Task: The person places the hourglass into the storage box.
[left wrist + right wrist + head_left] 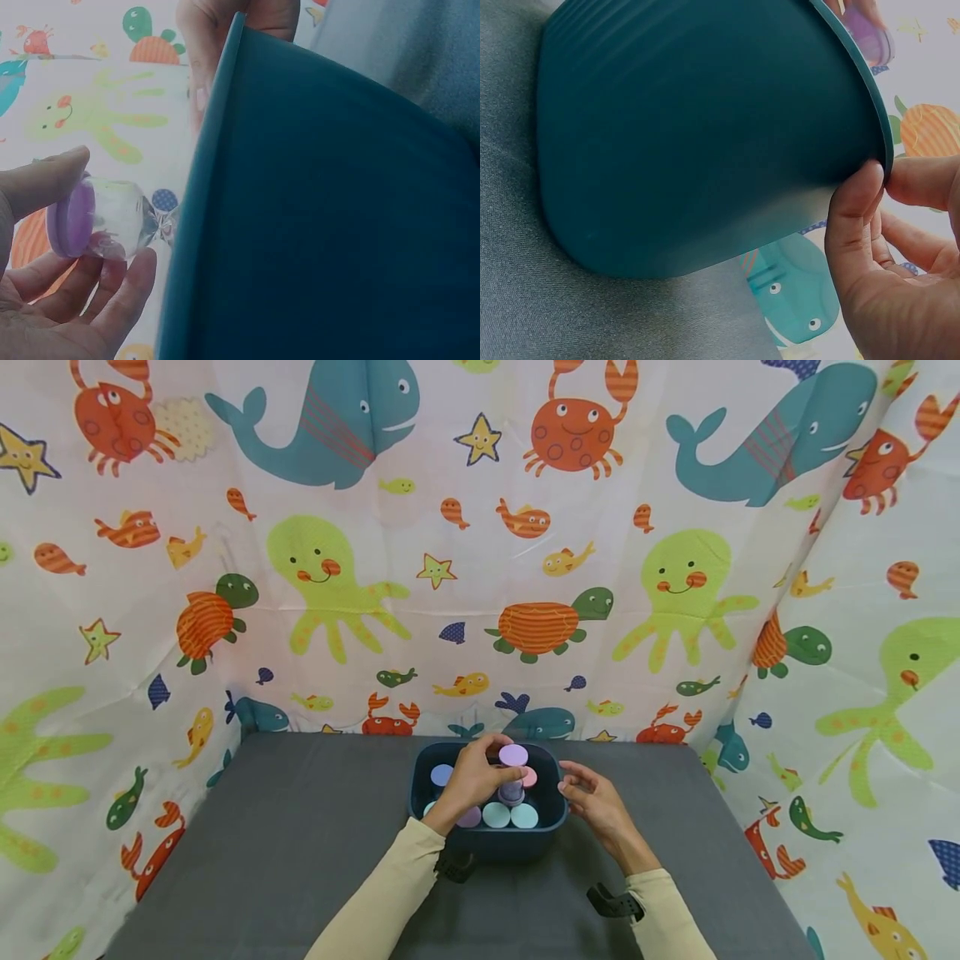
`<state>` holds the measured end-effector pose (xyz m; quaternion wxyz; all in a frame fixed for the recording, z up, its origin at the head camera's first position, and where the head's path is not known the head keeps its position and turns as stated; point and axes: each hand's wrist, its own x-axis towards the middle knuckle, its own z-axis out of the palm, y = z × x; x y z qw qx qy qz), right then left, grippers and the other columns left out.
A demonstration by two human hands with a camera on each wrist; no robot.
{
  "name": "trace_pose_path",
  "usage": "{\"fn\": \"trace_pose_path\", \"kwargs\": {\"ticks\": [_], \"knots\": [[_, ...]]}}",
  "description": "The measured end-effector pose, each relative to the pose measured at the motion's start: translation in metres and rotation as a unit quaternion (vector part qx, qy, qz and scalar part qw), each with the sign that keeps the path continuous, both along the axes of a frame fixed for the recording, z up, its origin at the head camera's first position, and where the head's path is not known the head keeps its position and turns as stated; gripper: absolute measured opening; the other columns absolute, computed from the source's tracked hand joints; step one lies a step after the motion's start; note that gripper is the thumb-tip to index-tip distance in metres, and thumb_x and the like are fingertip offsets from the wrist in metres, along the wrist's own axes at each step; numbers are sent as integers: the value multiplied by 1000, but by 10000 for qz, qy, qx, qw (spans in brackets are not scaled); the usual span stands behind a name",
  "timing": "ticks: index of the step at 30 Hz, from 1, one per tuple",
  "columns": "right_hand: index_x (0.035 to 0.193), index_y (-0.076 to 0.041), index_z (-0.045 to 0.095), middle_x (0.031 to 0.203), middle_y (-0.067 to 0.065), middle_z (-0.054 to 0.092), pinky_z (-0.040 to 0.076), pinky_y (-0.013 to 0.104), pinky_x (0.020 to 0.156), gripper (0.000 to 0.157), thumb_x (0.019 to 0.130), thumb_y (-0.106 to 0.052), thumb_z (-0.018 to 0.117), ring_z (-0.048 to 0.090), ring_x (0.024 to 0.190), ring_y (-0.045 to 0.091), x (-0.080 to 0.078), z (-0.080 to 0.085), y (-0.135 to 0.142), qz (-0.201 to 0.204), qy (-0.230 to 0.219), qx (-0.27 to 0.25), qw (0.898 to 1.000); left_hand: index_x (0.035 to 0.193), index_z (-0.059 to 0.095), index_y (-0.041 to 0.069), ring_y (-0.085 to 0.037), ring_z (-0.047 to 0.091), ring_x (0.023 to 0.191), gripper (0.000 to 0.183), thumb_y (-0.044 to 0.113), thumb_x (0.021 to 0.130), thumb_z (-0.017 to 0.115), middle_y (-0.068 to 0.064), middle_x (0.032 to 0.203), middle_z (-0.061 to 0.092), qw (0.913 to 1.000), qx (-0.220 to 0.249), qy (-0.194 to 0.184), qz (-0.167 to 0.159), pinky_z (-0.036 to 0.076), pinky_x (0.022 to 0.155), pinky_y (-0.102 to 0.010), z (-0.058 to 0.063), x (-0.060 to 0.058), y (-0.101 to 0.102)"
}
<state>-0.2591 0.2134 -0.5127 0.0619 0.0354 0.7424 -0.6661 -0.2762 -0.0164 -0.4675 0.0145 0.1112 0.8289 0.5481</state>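
My left hand holds a sand timer above the inside of a dark teal plastic bin. The timer has a purple cap and a clear body that narrows to a neck; the bin's rim hides its far end in the left wrist view. Thumb and fingers grip it near the cap. On the bin's right side, my right hand pinches the rim between thumb and forefinger. Inside the bin stand several round-topped pieces, among them a blue one, a pink one and a pale aqua one.
The bin stands on a dark grey table. A white curtain printed with sea animals hangs behind the table and along both sides. Each wrist wears a black strap, such as the right strap.
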Motion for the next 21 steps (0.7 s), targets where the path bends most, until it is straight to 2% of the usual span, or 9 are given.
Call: {"fn": "trace_pose_path", "kwargs": {"ticks": [9, 14, 21], "knots": [[140, -11, 51, 106, 6, 55, 53, 27, 79, 44, 97, -12, 61, 54, 103, 33, 1, 0, 0, -3, 15, -56, 10000, 119, 61, 13, -24, 63, 105, 44, 20, 81, 81, -8, 118, 67, 9997, -91, 168, -136, 54, 95, -42, -6, -2, -1], [140, -11, 52, 105, 6, 55, 53, 27, 78, 44, 96, -13, 61, 54, 103, 34, 0, -1, 1, 19, 1, -85, 10000, 119, 63, 12, -23, 64, 102, 45, 21, 79, 83, -9, 118, 67, 9978, -562, 92, -346, 54, 93, -42, -15, -3, -1], [140, -10, 51, 106, 5, 55, 54, 26, 78, 45, 96, -14, 62, 54, 103, 33, -1, -2, 2, 65, 22, -104, 9999, 117, 66, 12, -19, 58, 96, 47, 23, 76, 85, -7, 116, 67, 9897, -1321, 241, -499, 54, 90, -41, -24, -2, -1]]}}
